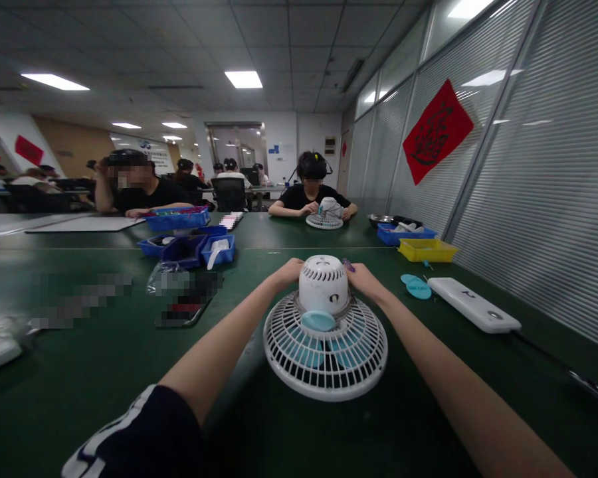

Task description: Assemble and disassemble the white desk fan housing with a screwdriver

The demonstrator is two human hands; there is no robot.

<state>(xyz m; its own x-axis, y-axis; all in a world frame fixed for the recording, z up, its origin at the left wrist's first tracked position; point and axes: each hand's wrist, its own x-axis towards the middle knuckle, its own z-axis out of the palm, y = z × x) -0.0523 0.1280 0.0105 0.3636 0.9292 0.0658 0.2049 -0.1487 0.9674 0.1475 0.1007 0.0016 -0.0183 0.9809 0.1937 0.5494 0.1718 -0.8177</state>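
With the fan (325,345) lying flat on the desk (104,372), we set the left hand (290,271) and right hand (365,275) against the far side of its motor housing (323,282), fingers hidden so neither grip can be judged, and we should brace evenly to prevent rocking.

White fan (325,345), blue blades behind its grille, lies motor housing up on green table (104,372)

The fan (325,345) sits on the table (104,372) between my left hand (288,271) and right hand (363,275), reaching nearer me than both. Right of my right hand lie a disc (417,288) and a power bank (473,304), with a tray (427,249) beyond them. A phone (187,309) lies left of my left hand.
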